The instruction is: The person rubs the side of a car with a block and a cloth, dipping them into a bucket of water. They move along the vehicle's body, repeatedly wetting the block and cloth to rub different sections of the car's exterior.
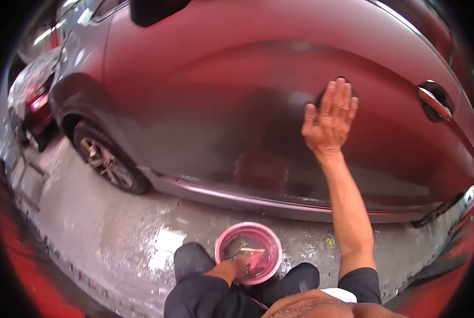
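Note:
My right hand [330, 119] lies flat on the front door [205, 106] of a dull red-grey car, fingers stretched upward and thumb apart. A dark rounded edge shows behind its fingers; what lies under the palm is hidden. My left hand [242, 265] reaches down into a pink round bucket [275, 233] on the floor between my knees, its fingers mostly hidden. Inside the bucket are dark water, a pale yellow strip [253, 249] and something pink beside the hand. The chrome door handle [434, 102] is to the right of my right hand.
The front wheel [107, 159] stands at the left, and the side sill [237, 200] runs low along the car. Wet grey concrete [125, 217] lies below. Another car [38, 100], partly under clear plastic, is at the far left. A side mirror [154, 10] juts out above.

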Motion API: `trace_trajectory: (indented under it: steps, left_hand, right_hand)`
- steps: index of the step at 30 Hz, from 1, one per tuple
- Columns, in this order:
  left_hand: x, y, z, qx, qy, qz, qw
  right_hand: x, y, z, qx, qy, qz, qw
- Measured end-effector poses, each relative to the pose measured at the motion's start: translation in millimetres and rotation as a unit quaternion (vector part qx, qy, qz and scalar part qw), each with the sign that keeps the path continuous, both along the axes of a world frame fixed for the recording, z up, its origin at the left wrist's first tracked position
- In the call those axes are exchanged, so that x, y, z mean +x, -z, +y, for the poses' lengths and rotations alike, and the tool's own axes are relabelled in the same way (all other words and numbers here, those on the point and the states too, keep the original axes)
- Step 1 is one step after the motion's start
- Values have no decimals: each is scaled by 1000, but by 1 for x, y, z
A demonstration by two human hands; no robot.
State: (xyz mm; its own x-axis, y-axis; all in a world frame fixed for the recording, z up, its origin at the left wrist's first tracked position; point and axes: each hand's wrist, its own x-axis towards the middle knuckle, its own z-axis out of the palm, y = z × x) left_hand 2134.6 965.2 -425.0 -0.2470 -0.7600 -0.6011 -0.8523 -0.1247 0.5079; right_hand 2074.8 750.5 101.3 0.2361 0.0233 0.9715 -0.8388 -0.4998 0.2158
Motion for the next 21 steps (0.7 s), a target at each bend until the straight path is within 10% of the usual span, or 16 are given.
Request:
trace_trajectory:
  steps: [5, 7, 9, 10, 12, 14, 16, 21]
  left_hand:
    - [2, 7, -5, 100, -86, 120, 984]
    - [11, -14, -21, 204, -223, 314, 900]
    - [39, -107, -62, 271, -336, 508, 745]
    - [45, -236, -68, 185, -304, 539, 763]
    - [47, -446, -79, -158, -115, 269, 943]
    - [38, -550, -112, -455, -15, 184, 871]
    - [22, -631, -161, -830, 122, -48, 542]
    - [-15, -727, -229, -827, 204, -252, 460]
  right_hand:
    - [0, 2, 2, 10, -25, -11, 1000]
    - [-12, 2, 1, 23, -38, -17, 999]
    - [-27, 9, 2, 28, -78, 52, 995]
    - [-44, 19, 0, 42, -59, 57, 996]
    - [-81, 64, -18, 41, -33, -6, 999]
    - [-112, 87, -38, 27, -9, -54, 998]
    - [-127, 101, -45, 19, -10, -70, 997]
    - [-127, 103, -41, 25, -1, -58, 998]
